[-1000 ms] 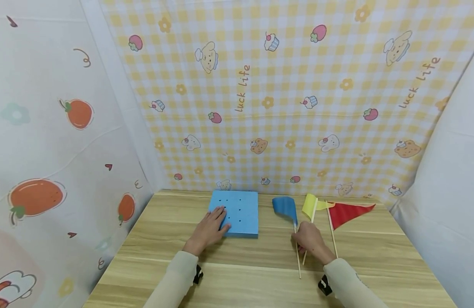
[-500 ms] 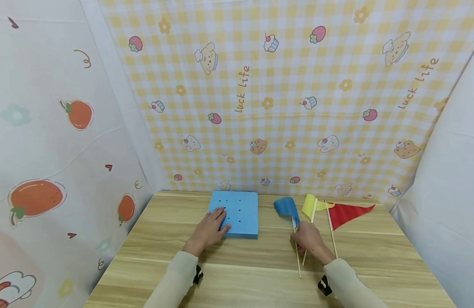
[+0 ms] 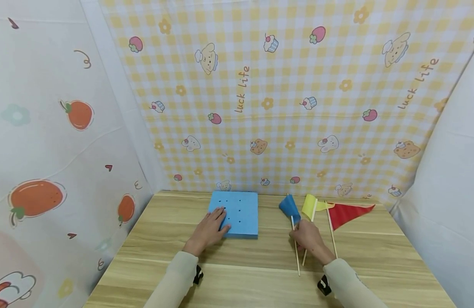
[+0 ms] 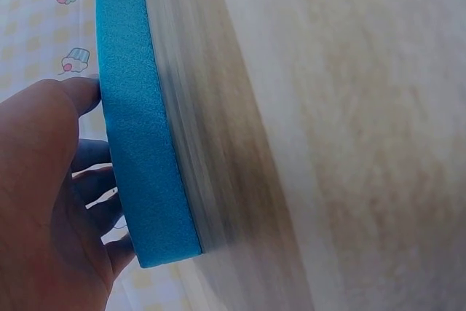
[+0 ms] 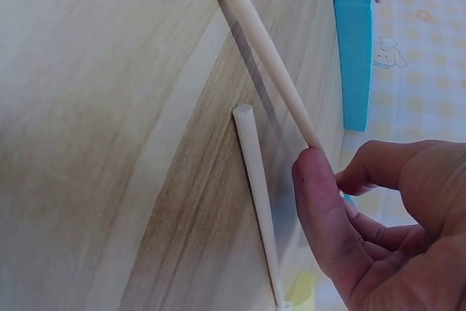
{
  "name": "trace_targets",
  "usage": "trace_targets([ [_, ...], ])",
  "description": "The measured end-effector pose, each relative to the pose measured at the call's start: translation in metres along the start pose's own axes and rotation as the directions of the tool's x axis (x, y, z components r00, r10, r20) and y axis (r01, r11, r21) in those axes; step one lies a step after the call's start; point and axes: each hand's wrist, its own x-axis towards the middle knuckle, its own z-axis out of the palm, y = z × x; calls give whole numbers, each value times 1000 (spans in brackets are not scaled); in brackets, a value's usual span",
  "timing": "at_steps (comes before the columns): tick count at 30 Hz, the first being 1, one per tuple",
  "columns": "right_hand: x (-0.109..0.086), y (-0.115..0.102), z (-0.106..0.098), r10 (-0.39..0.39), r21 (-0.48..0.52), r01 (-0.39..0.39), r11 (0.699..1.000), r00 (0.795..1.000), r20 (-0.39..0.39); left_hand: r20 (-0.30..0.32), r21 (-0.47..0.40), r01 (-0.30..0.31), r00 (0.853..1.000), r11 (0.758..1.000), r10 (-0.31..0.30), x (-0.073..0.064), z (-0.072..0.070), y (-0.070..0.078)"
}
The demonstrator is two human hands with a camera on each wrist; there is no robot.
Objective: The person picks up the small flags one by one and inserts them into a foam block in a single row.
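A blue foam block [image 3: 244, 214] with several small holes in its top lies near the back of the table. My left hand [image 3: 207, 231] rests on its left front part with fingers spread; the left wrist view shows the fingertips touching the block's top. In my right hand [image 3: 309, 239] the thin wooden stick of a blue flag [image 3: 288, 206] is pinched between thumb and fingers. The right wrist view shows that stick [image 5: 269, 52] raised off the table, its shadow beneath. Right beside this hand lies a yellow flag [image 3: 309, 205], its stick partly hidden by the hand.
A red triangular flag [image 3: 346, 214] on a stick lies right of the yellow one. The wood-grain table [image 3: 237, 282] ends at a checked cloth backdrop [image 3: 283, 128]. White cloth walls [image 3: 79, 171] stand at the left and right.
The blue flag has turned in my right hand, its cloth swinging to the right and curling narrower. The stick's lower end has shifted slightly. My left hand stays on the block.
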Motion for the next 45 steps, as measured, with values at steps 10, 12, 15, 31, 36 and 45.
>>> trace_targets([
  [10, 1, -4, -2, -8, 10, 8, 1000, 1000, -15, -16, -10, 1, 1000, 1000, -1, -1, 1, 0],
  [12, 1, -5, -4, -24, 7, 25, 1000, 999, -26, -18, -9, 3, 1000, 1000, -3, -1, 2, 0],
  [15, 0, -7, -5, -46, -6, 45, 999, 998, -46, -24, -11, 1, 1000, 1000, -1, 0, 2, 0],
  [31, 2, -12, -6, -156, -77, 146, 986, 977, -146, -35, -13, -10, 999, 1000, 10, -3, -2, 3],
  [36, 3, -14, -8, -174, -86, 162, 983, 971, -163, -40, -18, -11, 999, 1000, 11, -3, -2, 3],
  [45, 4, -18, -12, -199, -62, 190, 980, 961, -190, -39, -20, -9, 999, 1000, 9, -3, -1, 3],
])
